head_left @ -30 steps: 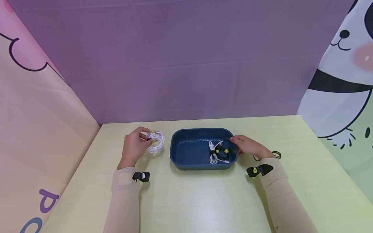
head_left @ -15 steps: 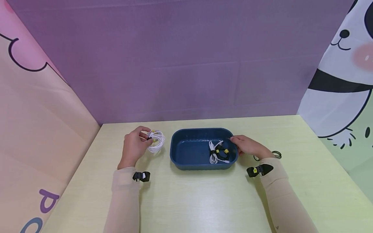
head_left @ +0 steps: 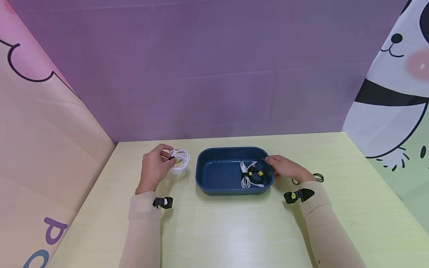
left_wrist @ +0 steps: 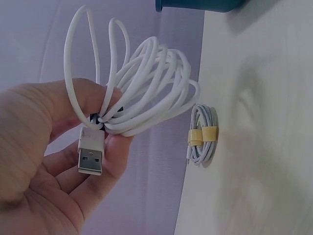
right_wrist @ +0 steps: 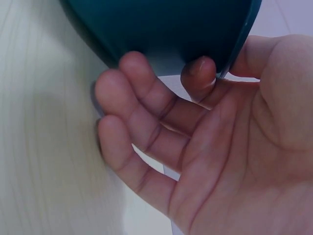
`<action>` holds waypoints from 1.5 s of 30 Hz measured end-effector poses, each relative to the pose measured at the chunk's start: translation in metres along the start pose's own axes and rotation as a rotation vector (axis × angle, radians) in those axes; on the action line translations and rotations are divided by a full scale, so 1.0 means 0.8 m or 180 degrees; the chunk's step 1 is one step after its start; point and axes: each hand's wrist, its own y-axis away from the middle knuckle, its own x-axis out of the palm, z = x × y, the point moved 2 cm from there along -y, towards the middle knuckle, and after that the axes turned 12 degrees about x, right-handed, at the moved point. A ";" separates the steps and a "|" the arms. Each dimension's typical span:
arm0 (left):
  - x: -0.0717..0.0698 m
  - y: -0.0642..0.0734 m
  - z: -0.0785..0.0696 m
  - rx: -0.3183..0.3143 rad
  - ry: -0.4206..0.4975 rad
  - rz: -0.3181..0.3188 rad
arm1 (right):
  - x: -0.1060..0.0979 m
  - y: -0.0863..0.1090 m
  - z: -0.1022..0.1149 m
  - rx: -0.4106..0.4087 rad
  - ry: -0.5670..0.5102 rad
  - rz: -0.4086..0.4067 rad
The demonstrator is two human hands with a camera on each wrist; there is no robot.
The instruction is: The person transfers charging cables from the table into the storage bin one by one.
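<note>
My left hand (head_left: 155,167) pinches a coiled white USB cable (left_wrist: 151,88) between thumb and fingertips, above the table's left-middle part. Its metal USB plug (left_wrist: 91,159) hangs below the thumb, and a dark tie shows at the pinch. Behind it on the table lies a second white coil (left_wrist: 204,142) with two yellow bands, mostly hidden in the head view. My right hand (head_left: 285,167) grips the right end of a dark blue bin (head_left: 231,192), thumb over the rim and fingers outside. Inside the bin's right part are a white cable bundle (head_left: 245,178) and a black one with yellow bands (head_left: 256,175).
A black cable coil (head_left: 318,178) lies on the pale table (head_left: 214,230), partly behind my right wrist. A purple cloth wall (head_left: 214,74) rises at the table's back edge, with printed panels at left and right. Each wrist wears a small black camera.
My left hand has risen very slightly with the white USB cable, which now covers more of the yellow-banded coil behind it. My right hand and the bin stay put.
</note>
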 end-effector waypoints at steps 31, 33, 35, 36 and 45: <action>-0.001 -0.001 -0.007 0.0153 0.0015 -0.0169 | 0.000 -0.001 -0.001 0.0022 -0.0013 -0.0005; -0.001 -0.002 -0.008 0.0170 0.0018 -0.0176 | 0.000 -0.001 -0.001 0.0026 -0.0009 -0.0002; -0.001 -0.002 -0.008 0.0194 0.0024 -0.0186 | -0.001 -0.002 -0.002 0.0044 -0.0012 -0.0009; -0.001 -0.002 -0.009 0.0206 0.0025 -0.0191 | -0.001 -0.003 -0.002 0.0064 -0.0018 -0.0015; -0.001 -0.002 -0.009 0.0285 0.0032 -0.0240 | 0.000 -0.003 -0.002 0.0075 -0.0014 -0.0002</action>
